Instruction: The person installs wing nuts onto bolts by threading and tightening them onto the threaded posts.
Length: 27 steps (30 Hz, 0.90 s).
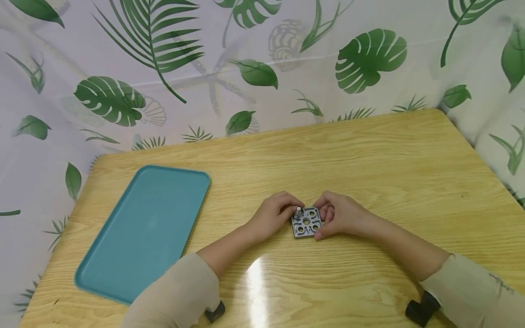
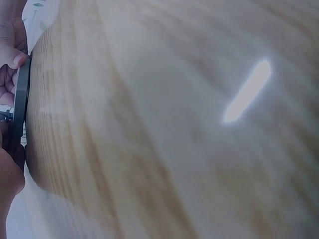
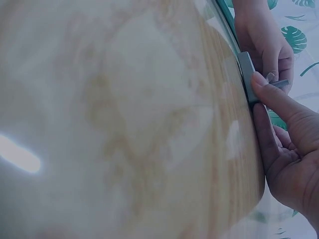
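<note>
A square metal plate (image 1: pixel 307 231) with several round holes and curved slots lies between my two hands, above the wooden table (image 1: pixel 369 159). At its far-left corner a short silvery pin (image 1: pixel 298 212) stands up; the right wrist view also shows this pin (image 3: pixel 280 83) jutting from the plate's face. My left hand (image 1: pixel 274 213) has its thumb and forefinger at the pin and that corner. With thumb on top and fingers beneath, my right hand (image 1: pixel 344 215) grips the plate's right edge. In the left wrist view the plate (image 2: pixel 21 94) appears edge-on, and the left fingertips are partly hidden.
A teal tray (image 1: pixel 151 228) lies on the table's left side. Behind the table hangs a leaf-patterned cloth (image 1: pixel 303 77). Dark devices (image 1: pixel 422 310) show beneath both sleeves. A bright reflection marks the table's near part.
</note>
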Available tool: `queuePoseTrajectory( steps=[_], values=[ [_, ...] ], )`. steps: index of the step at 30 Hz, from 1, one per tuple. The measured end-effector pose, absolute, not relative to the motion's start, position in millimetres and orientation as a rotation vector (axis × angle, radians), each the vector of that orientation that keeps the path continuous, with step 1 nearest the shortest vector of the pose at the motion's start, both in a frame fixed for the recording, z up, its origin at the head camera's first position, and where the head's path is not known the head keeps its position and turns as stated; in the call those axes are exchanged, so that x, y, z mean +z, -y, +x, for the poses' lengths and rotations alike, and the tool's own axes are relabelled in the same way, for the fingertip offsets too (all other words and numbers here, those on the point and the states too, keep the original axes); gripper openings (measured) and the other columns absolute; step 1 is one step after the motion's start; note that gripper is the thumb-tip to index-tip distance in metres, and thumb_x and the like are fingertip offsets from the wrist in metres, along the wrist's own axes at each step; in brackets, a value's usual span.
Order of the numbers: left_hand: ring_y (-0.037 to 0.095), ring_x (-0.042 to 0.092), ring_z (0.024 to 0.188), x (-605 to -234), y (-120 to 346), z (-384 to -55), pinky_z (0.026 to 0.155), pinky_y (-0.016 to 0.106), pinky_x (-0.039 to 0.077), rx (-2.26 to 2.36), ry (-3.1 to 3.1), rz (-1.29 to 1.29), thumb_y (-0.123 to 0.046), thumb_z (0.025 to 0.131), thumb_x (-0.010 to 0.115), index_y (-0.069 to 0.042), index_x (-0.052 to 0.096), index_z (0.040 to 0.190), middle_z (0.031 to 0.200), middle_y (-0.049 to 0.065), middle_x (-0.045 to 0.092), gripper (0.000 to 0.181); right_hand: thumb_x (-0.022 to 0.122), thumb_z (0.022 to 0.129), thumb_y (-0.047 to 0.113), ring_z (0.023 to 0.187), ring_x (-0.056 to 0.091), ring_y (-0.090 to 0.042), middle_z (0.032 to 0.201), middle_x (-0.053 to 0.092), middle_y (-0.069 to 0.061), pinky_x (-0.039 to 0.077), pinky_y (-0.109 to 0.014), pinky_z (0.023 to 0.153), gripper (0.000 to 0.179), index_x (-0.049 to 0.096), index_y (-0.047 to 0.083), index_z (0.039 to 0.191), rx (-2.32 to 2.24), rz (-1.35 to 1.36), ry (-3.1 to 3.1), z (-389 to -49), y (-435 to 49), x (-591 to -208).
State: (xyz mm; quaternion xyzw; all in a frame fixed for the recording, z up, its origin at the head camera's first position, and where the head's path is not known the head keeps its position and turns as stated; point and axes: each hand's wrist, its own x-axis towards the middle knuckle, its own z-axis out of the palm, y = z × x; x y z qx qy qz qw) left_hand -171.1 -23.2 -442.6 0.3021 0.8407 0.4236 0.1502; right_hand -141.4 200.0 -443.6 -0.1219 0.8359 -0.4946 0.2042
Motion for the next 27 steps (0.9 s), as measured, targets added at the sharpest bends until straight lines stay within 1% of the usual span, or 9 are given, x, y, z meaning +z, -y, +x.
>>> queuePoseTrajectory(
  steps=[10, 13, 15, 17, 19, 23, 25, 27],
  values=[
    [0.015, 0.057, 0.106, -444.4, 21.1, -170.7, 0.091, 0.024, 0.046, 1.32, -2.413, 0.828, -0.009, 0.095, 0.056, -0.007, 0.068, 0.106, 0.108, 0.003, 0.065, 0.016, 0.09, 0.06, 0.017, 0.066, 0.057, -0.014, 0.083, 0.059, -0.009, 0.05, -0.023, 0.058, 0.066, 0.052, -0.006, 0.108, -1.375, -0.354, -2.333, -142.1, -199.9, -443.9],
    [0.015, 0.057, 0.107, -443.6, 24.8, -167.5, 0.093, 0.026, 0.046, 1.345, -2.448, 0.782, -0.01, 0.095, 0.056, -0.007, 0.067, 0.107, 0.108, 0.003, 0.065, 0.016, 0.09, 0.06, 0.015, 0.065, 0.057, -0.014, 0.083, 0.059, -0.009, 0.051, -0.023, 0.058, 0.066, 0.051, -0.007, 0.109, -1.384, -0.352, -2.327, -140.9, -199.1, -442.8],
    [0.016, 0.056, 0.108, -442.4, 28.5, -162.5, 0.094, 0.029, 0.045, 1.338, -2.505, 0.742, -0.007, 0.094, 0.057, -0.007, 0.067, 0.107, 0.109, 0.002, 0.064, 0.017, 0.09, 0.06, 0.014, 0.065, 0.057, -0.013, 0.083, 0.058, -0.009, 0.051, -0.023, 0.058, 0.066, 0.051, -0.007, 0.109, -1.387, -0.344, -2.325, -140.5, -198.8, -443.2],
    [0.018, 0.055, 0.108, -440.4, 32.2, -154.3, 0.094, 0.033, 0.045, 1.328, -2.571, 0.701, -0.005, 0.09, 0.059, -0.008, 0.067, 0.107, 0.108, 0.002, 0.064, 0.019, 0.09, 0.06, 0.014, 0.065, 0.057, -0.013, 0.083, 0.059, -0.01, 0.051, -0.022, 0.058, 0.066, 0.051, -0.008, 0.11, -1.399, -0.346, -2.319, -140.2, -198.4, -443.7],
    [0.018, 0.054, 0.106, -439.4, 34.9, -144.5, 0.093, 0.034, 0.045, 1.32, -2.615, 0.663, -0.007, 0.087, 0.063, -0.008, 0.068, 0.107, 0.107, 0.001, 0.064, 0.02, 0.09, 0.06, 0.015, 0.065, 0.057, -0.012, 0.083, 0.059, -0.01, 0.051, -0.022, 0.058, 0.067, 0.051, -0.008, 0.109, -1.404, -0.354, -2.318, -139.8, -198.2, -443.5],
    [0.016, 0.053, 0.1, -443.2, 34.4, -130.2, 0.087, 0.03, 0.045, 1.314, -2.664, 0.655, -0.017, 0.084, 0.072, -0.009, 0.068, 0.106, 0.106, 0.0, 0.064, 0.023, 0.09, 0.06, 0.019, 0.064, 0.056, -0.012, 0.081, 0.059, -0.008, 0.05, -0.022, 0.057, 0.065, 0.052, -0.006, 0.106, -1.415, -0.416, -2.343, -138.8, -198.5, -444.1],
    [0.014, 0.053, 0.098, -445.4, 32.5, -128.0, 0.084, 0.027, 0.045, 1.323, -2.676, 0.666, -0.019, 0.084, 0.072, -0.009, 0.068, 0.104, 0.104, -0.001, 0.063, 0.023, 0.09, 0.059, 0.021, 0.064, 0.056, -0.012, 0.08, 0.059, -0.007, 0.05, -0.023, 0.057, 0.065, 0.053, -0.005, 0.105, -1.414, -0.428, -2.351, -138.9, -198.7, -444.6],
    [0.014, 0.053, 0.096, -446.4, 31.1, -128.4, 0.083, 0.026, 0.045, 1.33, -2.689, 0.672, -0.018, 0.086, 0.071, -0.009, 0.069, 0.101, 0.101, -0.001, 0.063, 0.018, 0.091, 0.059, 0.022, 0.064, 0.056, -0.013, 0.081, 0.059, -0.006, 0.05, -0.023, 0.057, 0.065, 0.053, -0.004, 0.106, -1.408, -0.418, -2.353, -139.4, -198.6, -445.3]
  ],
)
